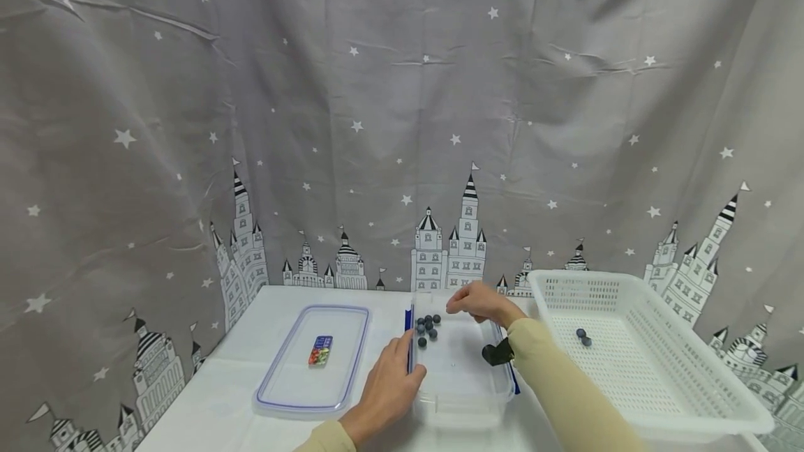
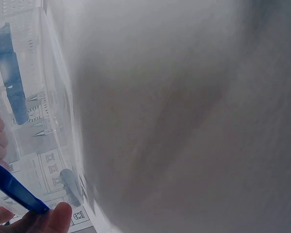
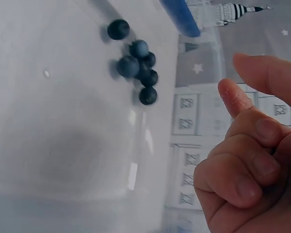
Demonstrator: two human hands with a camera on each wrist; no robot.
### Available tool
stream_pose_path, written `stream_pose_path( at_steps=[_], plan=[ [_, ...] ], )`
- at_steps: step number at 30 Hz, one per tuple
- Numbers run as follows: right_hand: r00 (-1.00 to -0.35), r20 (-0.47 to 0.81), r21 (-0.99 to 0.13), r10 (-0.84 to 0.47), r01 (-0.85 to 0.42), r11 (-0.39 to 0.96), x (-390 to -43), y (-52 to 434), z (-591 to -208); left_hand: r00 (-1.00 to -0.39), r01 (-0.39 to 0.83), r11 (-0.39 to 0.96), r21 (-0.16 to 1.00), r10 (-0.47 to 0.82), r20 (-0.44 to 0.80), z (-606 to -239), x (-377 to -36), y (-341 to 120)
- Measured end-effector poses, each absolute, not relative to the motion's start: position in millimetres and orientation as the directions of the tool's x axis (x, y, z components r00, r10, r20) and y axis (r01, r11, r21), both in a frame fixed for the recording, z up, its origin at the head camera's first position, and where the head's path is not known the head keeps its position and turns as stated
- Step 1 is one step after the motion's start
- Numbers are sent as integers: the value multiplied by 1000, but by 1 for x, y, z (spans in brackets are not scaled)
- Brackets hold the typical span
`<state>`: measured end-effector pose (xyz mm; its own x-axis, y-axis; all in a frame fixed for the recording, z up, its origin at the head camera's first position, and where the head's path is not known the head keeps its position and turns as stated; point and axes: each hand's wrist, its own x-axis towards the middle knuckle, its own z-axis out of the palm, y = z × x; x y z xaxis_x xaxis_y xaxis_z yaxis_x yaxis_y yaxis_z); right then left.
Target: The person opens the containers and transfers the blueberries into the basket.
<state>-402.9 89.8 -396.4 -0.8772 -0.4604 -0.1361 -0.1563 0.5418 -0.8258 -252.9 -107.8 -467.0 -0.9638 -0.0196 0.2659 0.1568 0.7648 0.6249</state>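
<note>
The left hand (image 1: 386, 386) sits lowest in the head view, resting on the left rim of a clear plastic container (image 1: 461, 386), fingers laid along the edge by its blue clasp (image 1: 410, 340) and thumb over the rim; the fingers look only lightly bent, pressing against the side rather than wrapped round it. In the left wrist view the thumb tip (image 2: 56, 218) lies just under that blue clasp (image 2: 12, 187), with the clear wall beside it.

The right hand (image 1: 480, 302) hovers over the far right corner of the container, fingers curled with thumb and forefinger drawn close. The right wrist view shows the forefinger (image 3: 237, 99) and thumb (image 3: 269, 75) slightly apart with nothing between them, the other fingers folded into the palm.

A cluster of dark blueberries (image 1: 428, 326) lies in the far left part of the container, apart from both hands; the right wrist view shows them bunched near the wall (image 3: 138, 65). Two more blueberries (image 1: 583, 337) sit in the white slotted basket (image 1: 691, 396) to the right.

To the left of the container, the clear lid (image 1: 283, 382) with a small coloured label lies flat on the white desk (image 1: 213, 410). A grey curtain (image 1: 402, 103) printed with stars and castles hangs behind.
</note>
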Motion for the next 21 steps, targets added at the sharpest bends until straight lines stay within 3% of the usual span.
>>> stream_pose_path(
  at_steps=[21],
  plan=[
    [-890,-235,-873,-390,17,487,-401,63,-434,-960,163,773,613,-19,279,-467,-254,-107]
  ],
)
